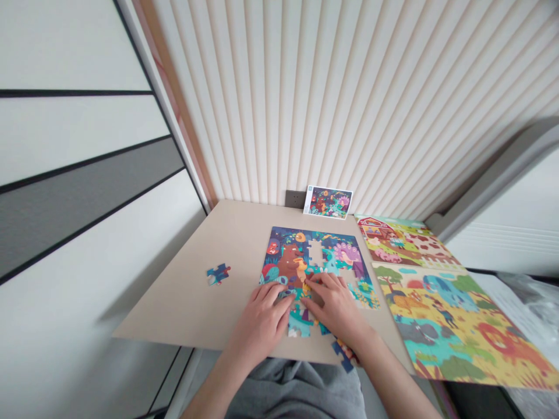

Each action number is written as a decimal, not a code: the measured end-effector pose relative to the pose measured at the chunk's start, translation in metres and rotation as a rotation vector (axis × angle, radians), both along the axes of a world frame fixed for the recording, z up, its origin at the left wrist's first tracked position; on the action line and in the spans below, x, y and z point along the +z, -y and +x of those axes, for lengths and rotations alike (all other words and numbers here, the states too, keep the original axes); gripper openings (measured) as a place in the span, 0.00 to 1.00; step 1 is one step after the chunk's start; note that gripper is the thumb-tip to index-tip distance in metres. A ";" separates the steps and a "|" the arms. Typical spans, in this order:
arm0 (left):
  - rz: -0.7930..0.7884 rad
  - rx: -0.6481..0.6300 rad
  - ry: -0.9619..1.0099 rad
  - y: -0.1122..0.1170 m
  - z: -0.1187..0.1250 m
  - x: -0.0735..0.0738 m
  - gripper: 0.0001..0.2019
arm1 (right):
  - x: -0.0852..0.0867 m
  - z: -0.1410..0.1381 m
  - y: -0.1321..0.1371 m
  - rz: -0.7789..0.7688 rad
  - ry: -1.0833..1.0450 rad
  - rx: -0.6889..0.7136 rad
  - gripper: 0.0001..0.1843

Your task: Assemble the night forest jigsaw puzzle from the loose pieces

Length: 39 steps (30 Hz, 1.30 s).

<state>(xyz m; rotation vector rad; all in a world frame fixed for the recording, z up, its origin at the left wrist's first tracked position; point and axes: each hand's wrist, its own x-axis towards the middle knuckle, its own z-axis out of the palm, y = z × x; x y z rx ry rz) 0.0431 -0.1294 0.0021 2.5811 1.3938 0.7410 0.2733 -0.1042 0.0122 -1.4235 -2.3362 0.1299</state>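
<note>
Colourful puzzle (317, 256) lies flat, long axis left-right.

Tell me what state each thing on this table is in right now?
Jigsaw puzzle: partly assembled, one gap near its top middle.
Loose puzzle piece: lying alone on the table, apart from the puzzle.
Reference card: propped against the wall.
Left hand: flat on the puzzle.
Right hand: pressing pieces, fingers bent.

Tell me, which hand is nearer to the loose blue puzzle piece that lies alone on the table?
Left. The left hand rests on the puzzle, to the right of the loose blue piece with bare table between. The right hand lies farther right, also on the puzzle.
</note>
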 end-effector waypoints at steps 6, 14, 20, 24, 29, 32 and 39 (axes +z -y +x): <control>0.012 -0.003 -0.012 0.000 0.000 -0.002 0.17 | 0.002 -0.003 0.000 0.012 0.026 0.002 0.19; 0.026 -0.012 -0.001 0.000 0.001 0.001 0.16 | 0.002 -0.002 0.000 0.013 0.019 0.008 0.18; 0.035 -0.012 0.012 -0.001 -0.001 -0.002 0.16 | 0.001 0.016 -0.002 0.021 -0.124 -0.076 0.10; 0.048 -0.013 0.016 -0.001 -0.001 -0.002 0.16 | 0.008 0.040 0.010 0.004 -0.235 -0.084 0.10; 0.062 -0.020 0.033 -0.002 -0.001 -0.002 0.16 | 0.012 0.058 0.038 -0.095 -0.112 0.063 0.14; 0.052 -0.015 0.032 -0.002 -0.001 -0.003 0.16 | 0.009 0.059 0.047 -0.111 -0.040 0.122 0.23; 0.052 -0.016 0.029 -0.002 -0.001 -0.003 0.16 | 0.009 0.054 0.046 -0.090 0.000 0.134 0.24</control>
